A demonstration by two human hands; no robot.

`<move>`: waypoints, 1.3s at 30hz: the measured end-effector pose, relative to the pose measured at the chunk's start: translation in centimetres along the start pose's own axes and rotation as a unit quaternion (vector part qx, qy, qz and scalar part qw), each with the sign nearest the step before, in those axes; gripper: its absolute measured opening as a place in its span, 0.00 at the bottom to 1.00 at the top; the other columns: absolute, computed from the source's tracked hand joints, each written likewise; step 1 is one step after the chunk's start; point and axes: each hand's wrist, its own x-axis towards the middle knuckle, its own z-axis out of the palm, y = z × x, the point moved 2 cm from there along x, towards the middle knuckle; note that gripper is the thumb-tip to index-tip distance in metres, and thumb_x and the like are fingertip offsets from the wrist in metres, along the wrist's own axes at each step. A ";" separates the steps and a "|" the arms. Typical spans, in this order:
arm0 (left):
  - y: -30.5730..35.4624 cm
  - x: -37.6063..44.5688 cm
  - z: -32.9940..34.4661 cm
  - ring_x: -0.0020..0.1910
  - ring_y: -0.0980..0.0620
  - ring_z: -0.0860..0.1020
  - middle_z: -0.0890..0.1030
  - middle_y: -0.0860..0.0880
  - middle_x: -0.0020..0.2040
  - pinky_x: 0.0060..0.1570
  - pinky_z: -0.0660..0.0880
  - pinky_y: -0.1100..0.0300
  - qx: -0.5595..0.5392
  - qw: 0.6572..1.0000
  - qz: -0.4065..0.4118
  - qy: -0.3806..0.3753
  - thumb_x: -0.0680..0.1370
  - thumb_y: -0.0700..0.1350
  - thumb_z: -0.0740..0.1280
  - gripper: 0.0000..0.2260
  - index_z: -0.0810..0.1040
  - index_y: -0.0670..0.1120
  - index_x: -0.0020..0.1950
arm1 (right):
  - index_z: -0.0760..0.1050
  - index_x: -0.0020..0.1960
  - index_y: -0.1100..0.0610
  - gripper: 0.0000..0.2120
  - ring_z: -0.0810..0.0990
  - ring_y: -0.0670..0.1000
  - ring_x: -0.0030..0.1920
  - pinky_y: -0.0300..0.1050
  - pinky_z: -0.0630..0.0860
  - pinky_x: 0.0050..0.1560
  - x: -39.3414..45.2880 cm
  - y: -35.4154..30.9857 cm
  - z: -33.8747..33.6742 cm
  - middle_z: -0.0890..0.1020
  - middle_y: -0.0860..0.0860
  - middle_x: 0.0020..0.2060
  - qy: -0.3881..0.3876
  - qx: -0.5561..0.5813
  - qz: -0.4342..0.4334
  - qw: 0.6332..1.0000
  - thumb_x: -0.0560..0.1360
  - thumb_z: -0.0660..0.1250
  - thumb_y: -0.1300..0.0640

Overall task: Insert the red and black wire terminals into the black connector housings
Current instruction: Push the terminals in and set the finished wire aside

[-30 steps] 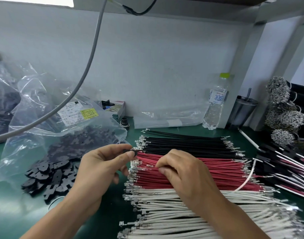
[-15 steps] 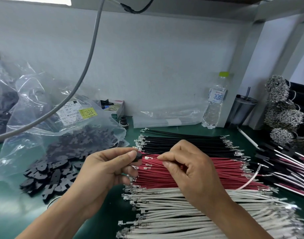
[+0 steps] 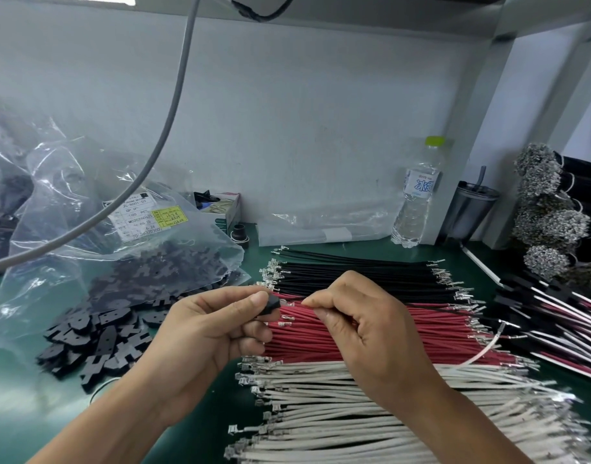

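Observation:
My left hand point(image 3: 213, 329) pinches a small black connector housing point(image 3: 271, 304) between thumb and forefinger, held above the wire rows. My right hand point(image 3: 361, 326) pinches a red wire point(image 3: 292, 302) near its tip, which points at the housing's right side and seems to touch it. Under the hands lie rows of black wires point(image 3: 354, 272), red wires point(image 3: 438, 329) and white wires point(image 3: 337, 406), each with metal terminals at the ends. A heap of loose black housings point(image 3: 86, 339) lies at the left.
A clear plastic bag point(image 3: 119, 249) of housings lies on the green mat point(image 3: 193, 440) at the left. A water bottle point(image 3: 418, 199) and a grey cup point(image 3: 471, 212) stand at the back wall. Finished wire assemblies point(image 3: 562, 316) and terminal bundles point(image 3: 548, 216) fill the right. A grey cable point(image 3: 173, 105) hangs overhead.
My right hand lifted a red wire out of the red row and brought its tip leftward to the housing. My left hand stayed nearly in place with the housing.

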 end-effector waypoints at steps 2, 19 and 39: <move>0.0 -0.1 0.0 0.34 0.50 0.82 0.86 0.35 0.47 0.33 0.81 0.61 -0.001 1.000 -0.003 -0.006 0.69 0.44 0.76 0.16 0.87 0.38 0.53 | 0.85 0.52 0.53 0.07 0.79 0.42 0.42 0.39 0.77 0.40 0.1 -0.4 -0.1 0.78 0.42 0.43 0.003 -0.045 -0.020 0.999 0.79 0.68 0.57; -0.2 -0.8 1.1 0.34 0.47 0.83 0.86 0.35 0.44 0.32 0.82 0.60 0.024 0.999 -0.017 0.020 0.67 0.47 0.77 0.16 0.87 0.38 0.49 | 0.82 0.51 0.53 0.06 0.78 0.45 0.42 0.45 0.77 0.37 0.0 -1.1 0.6 0.77 0.44 0.44 -0.038 -0.112 -0.055 0.991 0.80 0.65 0.59; 0.6 -1.2 0.6 0.29 0.50 0.81 0.86 0.42 0.35 0.31 0.77 0.63 0.217 0.970 0.105 -0.013 0.66 0.52 0.79 0.12 0.89 0.49 0.45 | 0.81 0.45 0.54 0.08 0.77 0.42 0.40 0.35 0.73 0.41 0.2 -0.7 0.0 0.77 0.42 0.41 -0.028 -0.049 -0.027 0.998 0.79 0.67 0.52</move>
